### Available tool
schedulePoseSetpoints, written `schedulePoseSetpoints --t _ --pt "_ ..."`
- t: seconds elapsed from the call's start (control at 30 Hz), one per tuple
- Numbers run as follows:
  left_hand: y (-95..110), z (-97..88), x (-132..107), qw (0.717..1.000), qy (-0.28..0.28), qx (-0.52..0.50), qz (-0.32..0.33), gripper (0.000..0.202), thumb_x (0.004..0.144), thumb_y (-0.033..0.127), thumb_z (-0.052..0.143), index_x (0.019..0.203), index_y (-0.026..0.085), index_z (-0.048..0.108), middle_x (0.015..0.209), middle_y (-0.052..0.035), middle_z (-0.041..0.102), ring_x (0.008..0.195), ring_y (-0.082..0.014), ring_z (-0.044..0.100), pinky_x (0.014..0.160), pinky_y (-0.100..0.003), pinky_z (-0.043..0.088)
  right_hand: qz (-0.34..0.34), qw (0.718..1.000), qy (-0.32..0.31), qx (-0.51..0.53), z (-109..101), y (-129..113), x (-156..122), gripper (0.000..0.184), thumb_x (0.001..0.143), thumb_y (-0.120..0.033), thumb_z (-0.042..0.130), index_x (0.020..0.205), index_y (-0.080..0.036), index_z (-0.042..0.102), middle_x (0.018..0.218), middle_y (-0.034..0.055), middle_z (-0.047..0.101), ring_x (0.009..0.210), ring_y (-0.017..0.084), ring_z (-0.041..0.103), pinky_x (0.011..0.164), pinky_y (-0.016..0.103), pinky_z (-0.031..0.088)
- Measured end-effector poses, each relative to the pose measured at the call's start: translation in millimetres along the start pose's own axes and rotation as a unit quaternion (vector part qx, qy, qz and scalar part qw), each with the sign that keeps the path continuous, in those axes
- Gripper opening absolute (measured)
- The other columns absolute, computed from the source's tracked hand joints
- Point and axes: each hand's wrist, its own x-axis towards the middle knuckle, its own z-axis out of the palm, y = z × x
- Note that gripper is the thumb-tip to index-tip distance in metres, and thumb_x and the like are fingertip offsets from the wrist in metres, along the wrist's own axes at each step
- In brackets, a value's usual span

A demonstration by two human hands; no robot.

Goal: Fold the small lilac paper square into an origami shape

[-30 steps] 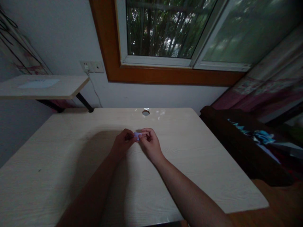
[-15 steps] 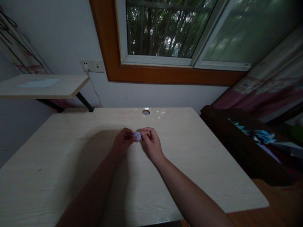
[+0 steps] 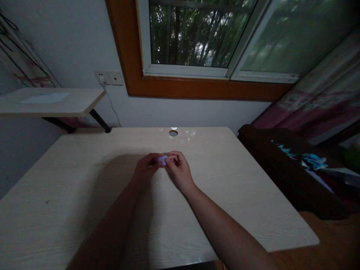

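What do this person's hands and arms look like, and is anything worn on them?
The bare left hand and bare right hand wear no gloves. Both bare forearms show no sleeve, and no watch or bracelet is visible. It is too dim to rule out rings.

Seemingly lilac piece [image 3: 162, 160], pale wood-grained tabletop [image 3: 227, 180]
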Motion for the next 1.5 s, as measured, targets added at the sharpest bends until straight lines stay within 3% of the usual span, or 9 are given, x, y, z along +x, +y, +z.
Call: schedulePoseSetpoints --t 0.4,0.83,1.23,1.5 --pt "12.6 2.9 0.1 0.995 0.017 0.096 0.011 0.030 0.080 0.037 0.076 0.105 0.021 0.069 0.092 -0.0026 0.075 0.081 -0.0167 0.072 0.079 -0.029 0.058 -0.009 1.000 0.010 -0.027 0.4 -2.1 -1.4 0.024 0.084 -0.034 0.072 0.103 -0.024 0.062 0.084 -0.0004 0.069 0.074 0.015 0.063 0.071 0.028 0.050" --pt "6.9 3.6 0.6 0.997 0.029 0.073 0.012 0.027 0.079 0.037 0.079 0.100 0.022 0.072 0.092 -0.0030 0.077 0.082 -0.0188 0.073 0.079 -0.032 0.059 0.000 1.000 0.014 -0.012 0.1 1.1 -0.3 0.027 0.081 -0.036 0.077 0.100 -0.024 0.062 0.084 -0.0005 0.068 0.073 0.014 0.064 0.070 0.028 0.050" --pt "13.5 2.6 -0.4 0.994 0.002 0.103 0.042 0.024 0.085 0.035 0.073 0.106 0.023 0.073 0.098 -0.0036 0.074 0.086 -0.0170 0.070 0.080 -0.029 0.056 -0.001 1.000 0.024 -0.018 -0.6 -1.6 -0.2 0.028 0.079 -0.037 0.078 0.097 -0.024 0.062 0.085 -0.0001 0.068 0.076 0.014 0.064 0.073 0.029 0.051" --pt "13.4 1.0 1.7 0.995 0.011 0.082 0.057 0.019 0.083 0.036 0.076 0.097 0.023 0.078 0.087 -0.0036 0.072 0.079 -0.0166 0.066 0.074 -0.027 0.053 0.011 1.000 0.024 -0.001 -1.8 2.3 1.2 0.029 0.076 -0.036 0.081 0.095 -0.024 0.063 0.085 -0.0005 0.068 0.075 0.014 0.064 0.071 0.029 0.051"
